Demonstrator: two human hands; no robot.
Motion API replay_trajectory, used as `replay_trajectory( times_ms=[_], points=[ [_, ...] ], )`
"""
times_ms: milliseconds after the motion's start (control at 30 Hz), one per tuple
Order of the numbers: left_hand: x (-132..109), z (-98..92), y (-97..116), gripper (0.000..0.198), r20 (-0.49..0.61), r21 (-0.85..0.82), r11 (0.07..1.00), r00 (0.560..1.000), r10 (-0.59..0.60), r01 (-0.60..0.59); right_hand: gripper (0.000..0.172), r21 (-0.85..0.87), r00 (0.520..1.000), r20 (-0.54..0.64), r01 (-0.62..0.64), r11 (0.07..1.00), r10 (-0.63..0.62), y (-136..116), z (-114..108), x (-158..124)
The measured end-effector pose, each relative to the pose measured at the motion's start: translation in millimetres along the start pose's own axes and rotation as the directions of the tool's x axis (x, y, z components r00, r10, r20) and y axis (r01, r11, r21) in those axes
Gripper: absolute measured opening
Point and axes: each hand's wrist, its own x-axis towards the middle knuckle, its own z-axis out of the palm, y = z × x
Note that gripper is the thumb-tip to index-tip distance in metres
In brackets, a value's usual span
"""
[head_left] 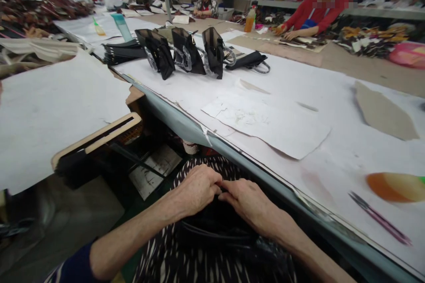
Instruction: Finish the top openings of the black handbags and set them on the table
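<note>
A black bag lies across my lap, its dark folds hard to tell apart. My left hand is closed in a pinch at the bag's upper edge. Fingertip to fingertip with it, my right hand pinches the same edge from the other side. The exact bit between the fingers is hidden. Beneath the bag is black-and-white patterned cloth over my legs.
The white-covered table runs along my right. On it are black handbags with wrapped handles, a paper sheet with thread scraps, pink-handled tweezers and an orange bottle. A wooden-edged frame juts out at left. A red-sleeved co-worker works across.
</note>
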Motion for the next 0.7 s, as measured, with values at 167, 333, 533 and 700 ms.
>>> replay_trajectory(
  times_ms=[167, 333, 533, 700],
  points=[
    [-7, -8.6, -5, 0.02, -0.083, -0.113, 0.993, 0.996, 0.008, -0.017, 0.021, -0.178, 0.996, -0.079, -0.06, 0.982, 0.046, -1, 8, 7],
    [-34, -13.6, -18, 0.045, -0.402, -0.42, 0.907, 0.889, -0.218, 0.032, 0.021, -0.358, 0.967, -0.223, -0.2, 0.912, 0.125, -10, -15, 7],
    [-50, 27.1, -25, 0.075, -0.392, -0.672, 0.728, 0.768, -0.506, 0.137, 0.014, -0.476, 0.925, -0.357, -0.298, 0.827, 0.128, -52, -19, 17],
    [-41, 33.0, -26, 0.084, -0.414, -0.77, 0.635, 0.706, -0.574, 0.066, 0.014, -0.533, 0.934, -0.344, -0.278, 0.799, 0.096, -87, -17, 28]
  ],
)
